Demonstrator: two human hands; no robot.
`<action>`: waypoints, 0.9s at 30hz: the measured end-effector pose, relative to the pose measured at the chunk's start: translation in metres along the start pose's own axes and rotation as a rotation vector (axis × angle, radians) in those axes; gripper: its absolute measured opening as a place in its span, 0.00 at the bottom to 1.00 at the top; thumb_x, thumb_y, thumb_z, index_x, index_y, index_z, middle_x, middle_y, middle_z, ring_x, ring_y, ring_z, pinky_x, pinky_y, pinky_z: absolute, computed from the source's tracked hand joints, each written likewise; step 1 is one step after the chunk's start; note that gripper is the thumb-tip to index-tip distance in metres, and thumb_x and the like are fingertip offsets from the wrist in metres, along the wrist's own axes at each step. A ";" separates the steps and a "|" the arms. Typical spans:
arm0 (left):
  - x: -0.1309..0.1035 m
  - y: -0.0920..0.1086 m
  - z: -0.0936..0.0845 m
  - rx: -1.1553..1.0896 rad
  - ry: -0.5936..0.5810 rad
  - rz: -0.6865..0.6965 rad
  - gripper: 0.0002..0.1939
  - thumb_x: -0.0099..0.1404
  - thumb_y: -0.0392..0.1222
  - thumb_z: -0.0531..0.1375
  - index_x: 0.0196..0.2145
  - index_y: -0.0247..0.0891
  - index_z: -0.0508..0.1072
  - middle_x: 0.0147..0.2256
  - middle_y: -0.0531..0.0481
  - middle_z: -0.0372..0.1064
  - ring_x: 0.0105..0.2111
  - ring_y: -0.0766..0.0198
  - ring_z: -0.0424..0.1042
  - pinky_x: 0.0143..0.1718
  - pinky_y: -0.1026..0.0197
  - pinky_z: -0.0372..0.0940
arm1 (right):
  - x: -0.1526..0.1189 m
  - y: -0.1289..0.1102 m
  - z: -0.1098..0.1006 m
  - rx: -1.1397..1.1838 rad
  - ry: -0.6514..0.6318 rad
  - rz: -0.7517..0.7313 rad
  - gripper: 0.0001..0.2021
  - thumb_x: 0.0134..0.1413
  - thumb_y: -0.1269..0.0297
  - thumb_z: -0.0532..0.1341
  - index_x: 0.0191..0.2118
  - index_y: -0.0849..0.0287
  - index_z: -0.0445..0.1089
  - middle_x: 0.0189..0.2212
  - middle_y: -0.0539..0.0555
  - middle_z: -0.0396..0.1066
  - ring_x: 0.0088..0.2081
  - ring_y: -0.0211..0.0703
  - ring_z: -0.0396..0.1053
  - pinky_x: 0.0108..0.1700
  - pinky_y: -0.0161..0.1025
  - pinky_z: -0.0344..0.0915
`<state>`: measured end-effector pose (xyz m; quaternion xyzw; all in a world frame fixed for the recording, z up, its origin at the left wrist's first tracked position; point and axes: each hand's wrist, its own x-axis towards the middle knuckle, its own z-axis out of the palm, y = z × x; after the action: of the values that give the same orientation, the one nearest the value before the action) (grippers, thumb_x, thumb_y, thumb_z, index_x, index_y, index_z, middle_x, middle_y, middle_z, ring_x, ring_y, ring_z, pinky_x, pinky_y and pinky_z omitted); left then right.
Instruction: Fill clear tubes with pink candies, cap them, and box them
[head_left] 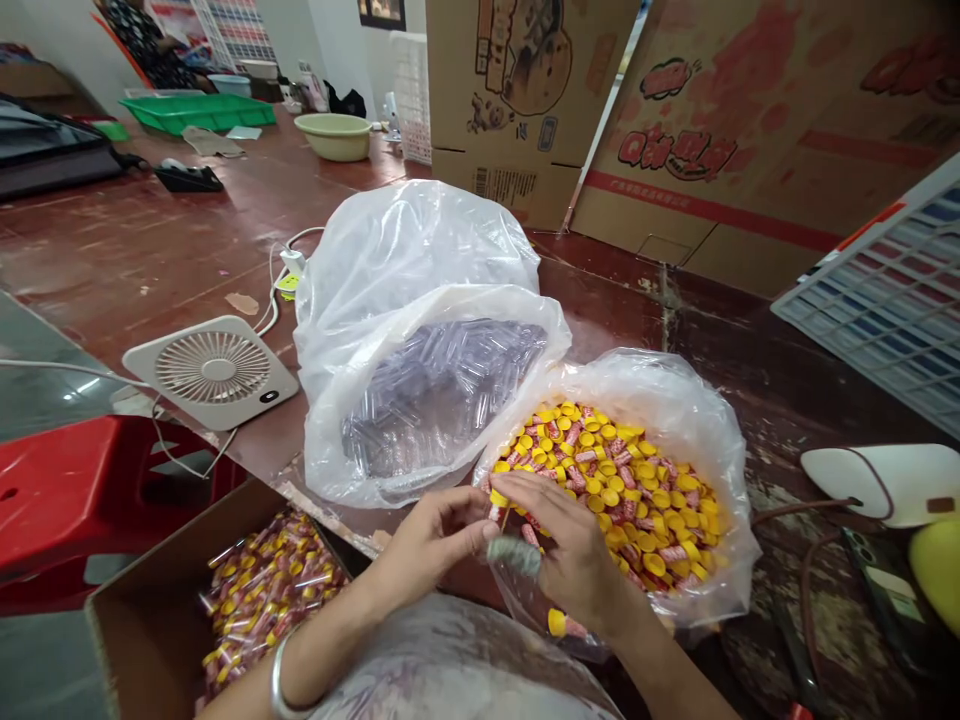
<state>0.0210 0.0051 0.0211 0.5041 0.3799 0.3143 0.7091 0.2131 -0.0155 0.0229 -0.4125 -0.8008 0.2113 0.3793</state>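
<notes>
My left hand [442, 535] pinches a small yellow-capped tube [498, 505] with a red and white label, held upright. The fingertips of my right hand [574, 550] close over its yellow cap, and a grey-green wrap [514, 556] covers the right thumb. Just beyond my right hand lies an open plastic bag [724, 450] full of short yellow-capped pieces [607, 470] with red patterned labels. A larger open bag [322, 440] of clear empty tubes [450, 385] sits behind my left hand. One more yellow-capped piece [564, 624] lies below my right hand.
At lower left stands a cardboard box [142, 630] of filled clear tubes, beside a red stool [67, 490]. A white fan [217, 370] with cords is on the left. Large cartons [517, 120] and a white basket [892, 290] stand behind and right. A person sits far back.
</notes>
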 end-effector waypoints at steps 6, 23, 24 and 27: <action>0.008 -0.008 0.014 -0.290 -0.003 -0.081 0.19 0.56 0.52 0.70 0.30 0.33 0.73 0.25 0.52 0.69 0.26 0.67 0.68 0.33 0.64 0.65 | -0.014 0.002 0.025 -0.214 0.124 0.017 0.31 0.55 0.75 0.59 0.65 0.55 0.57 0.52 0.59 0.72 0.57 0.53 0.68 0.61 0.57 0.64; 0.074 0.006 -0.105 1.715 0.214 -0.015 0.19 0.65 0.24 0.47 0.38 0.29 0.77 0.45 0.31 0.66 0.46 0.46 0.69 0.34 0.54 0.67 | -0.072 0.026 0.006 -0.613 -0.441 0.367 0.27 0.40 0.88 0.57 0.45 0.54 0.70 0.38 0.51 0.74 0.40 0.47 0.74 0.42 0.39 0.71; 0.073 0.005 -0.106 1.723 0.216 -0.016 0.19 0.65 0.24 0.47 0.39 0.30 0.77 0.46 0.31 0.66 0.47 0.45 0.69 0.34 0.54 0.67 | -0.073 0.025 0.011 -0.639 -0.438 0.378 0.28 0.39 0.88 0.57 0.47 0.54 0.69 0.38 0.52 0.74 0.41 0.48 0.74 0.42 0.40 0.71; 0.061 0.004 -0.102 1.638 0.213 0.039 0.16 0.67 0.30 0.52 0.43 0.36 0.78 0.48 0.36 0.68 0.48 0.48 0.68 0.37 0.55 0.68 | -0.070 0.025 0.017 -0.577 -0.356 0.414 0.29 0.38 0.88 0.57 0.47 0.55 0.69 0.41 0.53 0.74 0.41 0.49 0.75 0.42 0.42 0.71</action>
<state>-0.0357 0.1054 -0.0093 0.8354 0.5449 -0.0038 0.0716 0.2385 -0.0591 -0.0343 -0.6118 -0.7805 0.1178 0.0526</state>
